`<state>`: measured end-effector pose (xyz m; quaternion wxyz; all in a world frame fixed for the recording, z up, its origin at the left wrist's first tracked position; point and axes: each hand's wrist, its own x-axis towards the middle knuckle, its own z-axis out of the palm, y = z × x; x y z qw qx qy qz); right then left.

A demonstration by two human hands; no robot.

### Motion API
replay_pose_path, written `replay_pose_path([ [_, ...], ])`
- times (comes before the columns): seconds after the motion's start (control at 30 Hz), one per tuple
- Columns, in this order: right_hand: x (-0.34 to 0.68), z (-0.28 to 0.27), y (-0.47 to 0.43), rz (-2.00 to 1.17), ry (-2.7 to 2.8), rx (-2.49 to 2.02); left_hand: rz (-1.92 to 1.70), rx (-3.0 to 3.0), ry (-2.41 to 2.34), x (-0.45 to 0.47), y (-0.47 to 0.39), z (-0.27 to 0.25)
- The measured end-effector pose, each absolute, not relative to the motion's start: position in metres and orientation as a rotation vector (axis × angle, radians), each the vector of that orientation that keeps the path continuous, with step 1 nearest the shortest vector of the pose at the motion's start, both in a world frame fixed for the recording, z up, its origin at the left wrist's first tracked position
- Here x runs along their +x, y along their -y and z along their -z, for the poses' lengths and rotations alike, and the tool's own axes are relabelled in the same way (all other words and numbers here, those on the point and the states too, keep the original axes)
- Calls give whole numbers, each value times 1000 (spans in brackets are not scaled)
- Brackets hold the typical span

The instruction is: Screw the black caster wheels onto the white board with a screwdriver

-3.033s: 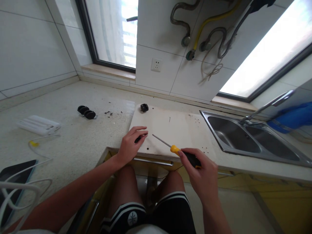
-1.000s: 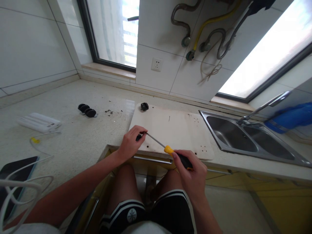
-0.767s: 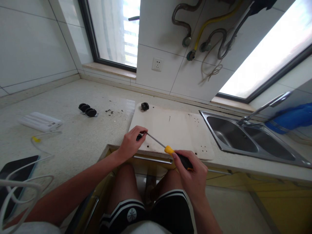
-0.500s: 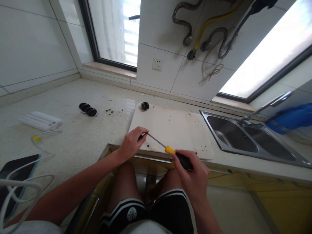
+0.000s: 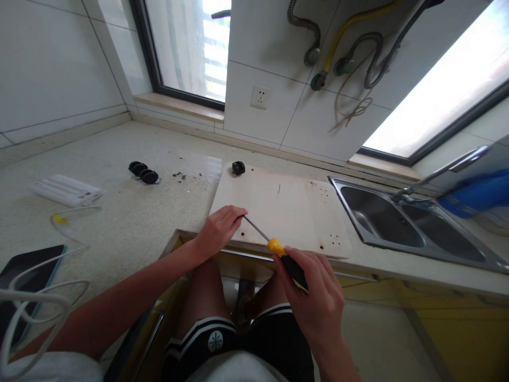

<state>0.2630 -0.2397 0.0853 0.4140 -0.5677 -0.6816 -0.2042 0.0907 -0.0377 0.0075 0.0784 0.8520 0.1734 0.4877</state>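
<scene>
"Slanting up and leftward, the screwdriver (image 5: 275, 246) sits in the right hand (image 5: 316, 294), whose fingers wrap its dark handle; the shaft crosses the near part of the white board (image 5: 294, 207) and ends at the left hand (image 5: 222, 228)."

"And what does the left hand hold?"

"I can't tell; its fingertips bunch right at the screwdriver's tip, but the back of the hand hides whatever may be inside; whether they pinch the tip itself or something small doesn't show."

"Then I'd worry about those fingers; a hard push with the tip poorly seated could make it skid and jab one."

"Agreed; a loose pinch could also let a small part fall; the board's front edge is close, with a drawer handle (image 5: 246, 255) below, so a dropped piece could bounce off the edge."

"What about farther out?"

"A black caster (image 5: 238, 168) stands at the board's far left corner; past the board on the tabletop (image 5: 119, 223) lie small dark bits (image 5: 178, 176), then black wheels (image 5: 143, 173); a careless sweep of the left arm could scatter the bits, or snag the white cable (image 5: 35, 295) beside it."
</scene>
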Motion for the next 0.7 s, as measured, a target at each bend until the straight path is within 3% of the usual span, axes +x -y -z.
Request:
replay_pose_path([
  [0.7, 269, -81, 241, 405, 1662, -1451, -1370, 2492, -619, 93, 39, -11],
])
